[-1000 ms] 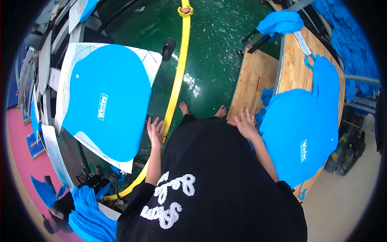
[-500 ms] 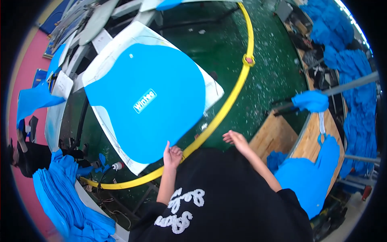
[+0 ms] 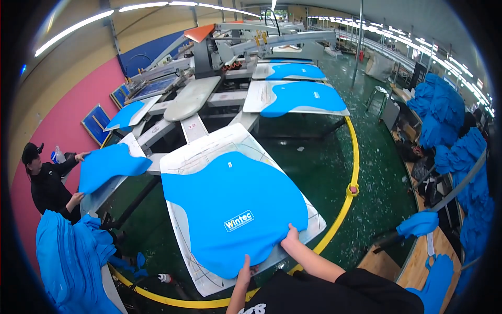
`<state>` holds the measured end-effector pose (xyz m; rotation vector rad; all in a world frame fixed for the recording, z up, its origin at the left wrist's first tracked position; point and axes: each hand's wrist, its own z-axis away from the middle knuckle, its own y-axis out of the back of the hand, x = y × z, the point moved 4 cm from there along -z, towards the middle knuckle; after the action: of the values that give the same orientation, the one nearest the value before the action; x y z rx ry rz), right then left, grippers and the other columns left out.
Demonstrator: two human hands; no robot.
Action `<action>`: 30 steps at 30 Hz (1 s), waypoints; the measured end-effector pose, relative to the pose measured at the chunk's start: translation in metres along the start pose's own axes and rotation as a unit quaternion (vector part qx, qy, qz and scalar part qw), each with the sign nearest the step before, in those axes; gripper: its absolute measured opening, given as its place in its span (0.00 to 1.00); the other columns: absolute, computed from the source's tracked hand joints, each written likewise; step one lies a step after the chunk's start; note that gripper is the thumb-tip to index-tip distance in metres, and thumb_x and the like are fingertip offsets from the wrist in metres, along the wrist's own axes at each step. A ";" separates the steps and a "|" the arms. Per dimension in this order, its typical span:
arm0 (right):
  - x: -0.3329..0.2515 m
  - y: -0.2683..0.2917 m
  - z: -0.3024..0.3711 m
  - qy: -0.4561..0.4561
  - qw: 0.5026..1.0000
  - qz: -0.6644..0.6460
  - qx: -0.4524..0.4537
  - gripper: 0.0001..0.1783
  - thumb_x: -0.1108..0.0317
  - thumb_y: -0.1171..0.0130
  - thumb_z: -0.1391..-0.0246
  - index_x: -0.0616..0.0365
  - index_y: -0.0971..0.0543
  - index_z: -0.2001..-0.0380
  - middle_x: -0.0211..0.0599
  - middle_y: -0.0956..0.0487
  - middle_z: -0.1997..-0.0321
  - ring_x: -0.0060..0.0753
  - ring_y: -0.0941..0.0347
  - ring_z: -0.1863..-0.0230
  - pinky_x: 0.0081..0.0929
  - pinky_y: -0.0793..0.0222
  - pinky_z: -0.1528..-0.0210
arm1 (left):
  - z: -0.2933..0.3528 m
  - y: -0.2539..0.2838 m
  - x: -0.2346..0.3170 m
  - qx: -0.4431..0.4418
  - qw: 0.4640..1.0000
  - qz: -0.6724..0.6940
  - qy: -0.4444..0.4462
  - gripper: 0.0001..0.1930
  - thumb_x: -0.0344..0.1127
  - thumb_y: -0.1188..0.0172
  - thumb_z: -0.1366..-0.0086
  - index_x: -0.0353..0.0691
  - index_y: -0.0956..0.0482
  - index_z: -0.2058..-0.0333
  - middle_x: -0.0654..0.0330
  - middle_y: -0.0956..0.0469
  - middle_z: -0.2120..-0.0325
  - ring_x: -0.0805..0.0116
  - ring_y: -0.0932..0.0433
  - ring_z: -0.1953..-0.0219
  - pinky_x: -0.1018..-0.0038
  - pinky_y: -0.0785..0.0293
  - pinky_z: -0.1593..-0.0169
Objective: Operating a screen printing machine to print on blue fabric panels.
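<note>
A blue cut fabric piece (image 3: 246, 196) with a small white printed label lies over a white flat platen (image 3: 175, 157) in front of me. My left hand (image 3: 243, 273) is at the fabric's near edge, thumb up on top and the other fingers hidden beneath. To its right, my right hand (image 3: 290, 238) pinches the near right edge of the same piece. Between the two hands the fabric's edge looks slightly raised and wavy.
A yellow curved rail (image 3: 357, 152) runs round the machine (image 3: 196, 97), whose other platens bear blue pieces. At left a co-worker (image 3: 49, 180) handles a blue piece (image 3: 110, 165) beside a blue stack (image 3: 70, 261). Blue heaps (image 3: 436, 107) and a wooden table (image 3: 418, 256) stand right.
My view has risen, bringing the machine into sight. Both hands have reached forward from apart to the fabric's near edge and taken hold. The co-worker's piece now lies over a platen.
</note>
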<state>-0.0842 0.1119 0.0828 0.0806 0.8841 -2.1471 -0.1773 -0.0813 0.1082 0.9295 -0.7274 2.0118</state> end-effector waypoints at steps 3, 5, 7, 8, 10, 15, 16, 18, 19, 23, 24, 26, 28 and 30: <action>-0.014 -0.026 0.030 -0.052 0.992 -0.051 -0.108 0.20 0.61 0.51 0.49 0.55 0.36 0.53 0.38 0.31 0.55 0.39 0.32 0.61 0.36 0.35 0.58 | -0.020 0.005 0.002 0.058 0.892 0.448 -0.034 0.33 0.62 0.57 0.45 0.40 0.39 0.50 0.53 0.34 0.53 0.57 0.35 0.52 0.60 0.39 0.50; -0.017 -0.035 0.057 -0.050 0.989 -0.048 -0.129 0.17 0.62 0.50 0.50 0.55 0.34 0.56 0.36 0.28 0.60 0.34 0.29 0.69 0.28 0.32 0.65 | -0.034 0.011 0.026 -0.058 0.770 0.626 -0.106 0.35 0.59 0.55 0.45 0.41 0.45 0.46 0.53 0.47 0.44 0.53 0.49 0.43 0.52 0.55 0.42; -0.023 -0.043 0.083 -0.002 0.976 -0.008 -0.216 0.08 0.61 0.51 0.49 0.52 0.30 0.68 0.25 0.29 0.76 0.20 0.38 0.84 0.17 0.39 0.75 | -0.040 0.021 0.043 -0.006 0.777 0.620 -0.110 0.34 0.57 0.54 0.45 0.41 0.45 0.46 0.54 0.45 0.45 0.53 0.48 0.43 0.52 0.55 0.42; -0.028 -0.046 0.095 -0.005 0.967 -0.031 -0.252 0.08 0.61 0.51 0.49 0.52 0.30 0.68 0.25 0.29 0.76 0.20 0.38 0.84 0.17 0.39 0.75 | -0.042 0.026 0.055 0.038 0.771 0.627 -0.108 0.33 0.55 0.53 0.44 0.41 0.45 0.46 0.55 0.44 0.45 0.53 0.47 0.44 0.52 0.54 0.42; -0.044 -0.049 0.111 0.003 0.970 -0.014 -0.243 0.08 0.59 0.52 0.48 0.49 0.32 0.76 0.17 0.37 0.85 0.14 0.54 0.91 0.14 0.52 0.83 | -0.028 0.029 0.091 -0.010 0.764 0.623 -0.170 0.32 0.53 0.52 0.44 0.41 0.45 0.45 0.55 0.45 0.45 0.53 0.47 0.44 0.52 0.55 0.42; -0.089 -0.060 0.161 0.031 0.944 -0.059 -0.322 0.17 0.55 0.52 0.49 0.59 0.29 0.66 0.36 0.25 0.69 0.30 0.29 0.68 0.30 0.34 0.61 | 0.046 -0.008 0.161 -0.221 0.722 0.567 -0.330 0.30 0.52 0.54 0.42 0.41 0.45 0.46 0.55 0.45 0.45 0.54 0.47 0.44 0.53 0.56 0.42; -0.102 -0.056 0.175 0.030 0.937 -0.094 -0.335 0.21 0.52 0.52 0.50 0.60 0.29 0.64 0.40 0.26 0.65 0.37 0.31 0.62 0.37 0.38 0.55 | 0.054 -0.015 0.168 -0.197 0.729 0.579 -0.306 0.30 0.52 0.54 0.42 0.41 0.45 0.46 0.55 0.45 0.45 0.54 0.47 0.44 0.53 0.56 0.42; -0.137 -0.040 0.203 0.036 0.916 -0.152 -0.369 0.23 0.49 0.50 0.53 0.60 0.28 0.64 0.43 0.26 0.62 0.43 0.32 0.58 0.42 0.41 0.50 | 0.070 -0.031 0.185 -0.229 0.769 0.481 -0.352 0.25 0.51 0.57 0.40 0.42 0.38 0.49 0.56 0.42 0.46 0.56 0.45 0.45 0.53 0.55 0.42; -0.158 -0.028 0.219 0.042 0.895 -0.174 -0.409 0.23 0.49 0.49 0.54 0.60 0.28 0.67 0.42 0.25 0.63 0.42 0.31 0.60 0.40 0.41 0.50 | 0.072 -0.042 0.188 -0.247 0.779 0.470 -0.334 0.25 0.51 0.57 0.40 0.42 0.38 0.49 0.56 0.42 0.46 0.56 0.45 0.45 0.53 0.55 0.42; -0.219 0.053 0.265 0.144 0.861 -0.241 -0.423 0.25 0.46 0.50 0.54 0.61 0.26 0.67 0.46 0.25 0.63 0.46 0.30 0.59 0.44 0.38 0.52 | 0.070 -0.098 0.200 -0.310 0.766 0.352 -0.439 0.23 0.51 0.59 0.39 0.42 0.37 0.52 0.55 0.36 0.50 0.59 0.38 0.49 0.55 0.48 0.45; -0.231 0.082 0.275 0.191 0.852 -0.272 -0.405 0.25 0.46 0.50 0.54 0.61 0.26 0.67 0.46 0.25 0.63 0.46 0.30 0.59 0.44 0.38 0.52 | 0.070 -0.112 0.205 -0.179 0.786 0.208 -0.554 0.22 0.50 0.60 0.38 0.43 0.36 0.52 0.55 0.35 0.52 0.60 0.37 0.50 0.56 0.45 0.46; -0.245 0.138 0.304 0.283 0.790 -0.249 -0.483 0.26 0.45 0.52 0.54 0.60 0.25 0.68 0.48 0.25 0.62 0.47 0.31 0.58 0.46 0.39 0.52 | 0.085 -0.141 0.208 -0.024 0.801 0.007 -0.598 0.21 0.50 0.60 0.38 0.43 0.35 0.53 0.56 0.33 0.53 0.61 0.36 0.51 0.57 0.41 0.48; -0.245 0.208 0.334 0.384 0.782 -0.256 -0.419 0.25 0.49 0.50 0.55 0.62 0.26 0.67 0.48 0.26 0.62 0.47 0.30 0.59 0.45 0.38 0.53 | 0.085 -0.194 0.203 -0.353 0.857 0.332 -0.175 0.17 0.47 0.61 0.38 0.42 0.32 0.58 0.55 0.29 0.61 0.62 0.30 0.60 0.63 0.33 0.57; -0.232 0.271 0.372 0.480 0.761 -0.246 -0.362 0.25 0.55 0.48 0.57 0.65 0.29 0.61 0.49 0.27 0.59 0.47 0.30 0.60 0.43 0.37 0.54 | 0.107 -0.245 0.204 -0.457 0.828 0.287 -0.153 0.17 0.46 0.61 0.38 0.42 0.32 0.59 0.55 0.28 0.62 0.62 0.30 0.61 0.64 0.33 0.58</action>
<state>0.3458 -0.0858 0.2870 0.6588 2.5222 -1.9666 -0.0208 0.0529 0.3738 0.4489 -2.1143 1.6078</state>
